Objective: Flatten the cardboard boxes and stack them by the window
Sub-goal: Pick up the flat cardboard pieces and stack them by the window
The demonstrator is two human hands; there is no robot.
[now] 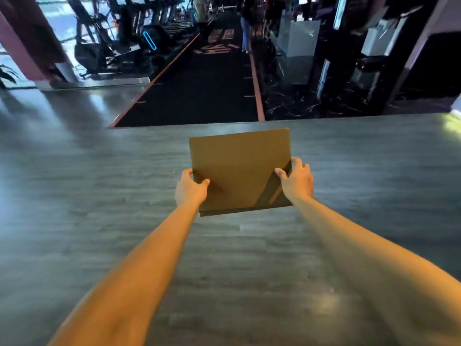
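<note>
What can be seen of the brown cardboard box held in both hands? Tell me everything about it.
The flat brown cardboard box looks already collapsed: a plain, unprinted rectangular panel with a second layer showing along its near edge. It is held out in the air above the grey wood-look floor, tilted with its far edge higher. The left hand grips its left edge and the right hand its right edge, thumbs on top. A dark diagonal shadow crosses its near right corner. Nothing else touches it.
</note>
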